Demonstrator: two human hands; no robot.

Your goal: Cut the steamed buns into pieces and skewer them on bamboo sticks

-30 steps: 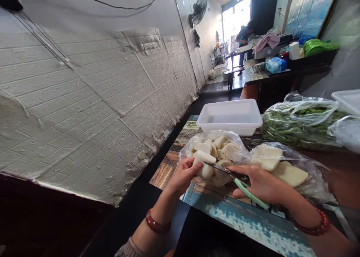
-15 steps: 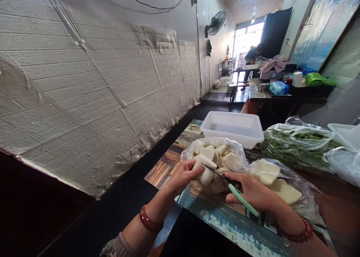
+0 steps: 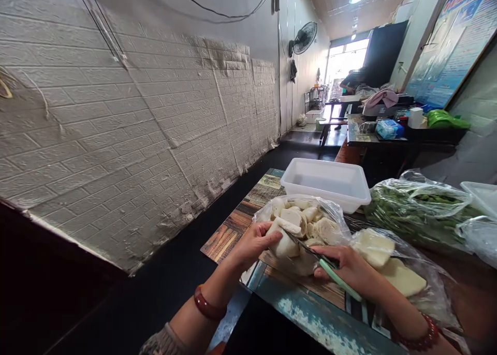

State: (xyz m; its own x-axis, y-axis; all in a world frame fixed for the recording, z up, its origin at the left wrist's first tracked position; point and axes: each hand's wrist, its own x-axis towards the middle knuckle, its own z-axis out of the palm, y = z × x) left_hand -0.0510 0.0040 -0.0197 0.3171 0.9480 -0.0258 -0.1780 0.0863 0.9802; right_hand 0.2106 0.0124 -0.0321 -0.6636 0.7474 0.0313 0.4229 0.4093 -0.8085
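Observation:
My left hand [image 3: 256, 242] pinches a soft white bun-like piece of food [image 3: 285, 245] between thumb and fingers, at the near edge of a clear plastic bag. My right hand [image 3: 344, 266] is closed round what look like scissors [image 3: 337, 280] with light green handles. Their dark, narrow blades rest against the white piece, close to my left fingertips. Behind it, the clear bag [image 3: 337, 218] is full of similar pale pieces, some showing cut faces. Pale flat slabs [image 3: 402, 277] lie in another clear bag beside my right hand.
A white plastic tub [image 3: 326, 187] stands behind the bag on the wood-patterned table [image 3: 229, 225]. To the right sits a clear bag of green leafy vegetables [image 3: 423, 202]. A brick-textured wall [image 3: 186, 127] runs along the left. A person [image 3: 351, 83] stands at a far table.
My right thumb and fingers have drawn closer together on the green handles. The white piece has tilted slightly in my left hand. The view has shifted a little.

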